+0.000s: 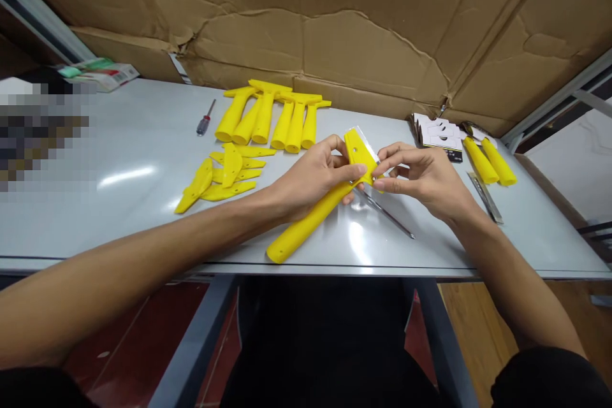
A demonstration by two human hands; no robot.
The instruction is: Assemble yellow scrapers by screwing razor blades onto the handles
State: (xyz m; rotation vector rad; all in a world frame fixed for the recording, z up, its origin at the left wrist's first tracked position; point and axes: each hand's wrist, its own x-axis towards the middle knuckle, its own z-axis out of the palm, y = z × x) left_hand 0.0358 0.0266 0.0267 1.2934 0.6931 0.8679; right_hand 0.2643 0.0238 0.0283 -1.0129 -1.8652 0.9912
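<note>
Print on black-and-white folded cards (437, 134) at the right is too small to read. The left hand (318, 172) grips a smooth, tube-handled yellow plastic scraper (308, 222) over the glossy pale table (119, 204), near its front edge; the right hand (423, 169) pinches the end of its flat, holed head, beside a thin shiny blade (361, 139). A slim steel shaft (393, 220) slants out below.

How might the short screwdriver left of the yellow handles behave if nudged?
The short screwdriver with the grey-and-red handle may roll in an arc, since its handle looks rounded and thicker than its shaft. It might slide easily: the glossy pale tabletop looks smooth. Its straight, slim shaft suggests it would stay stiff.
</note>
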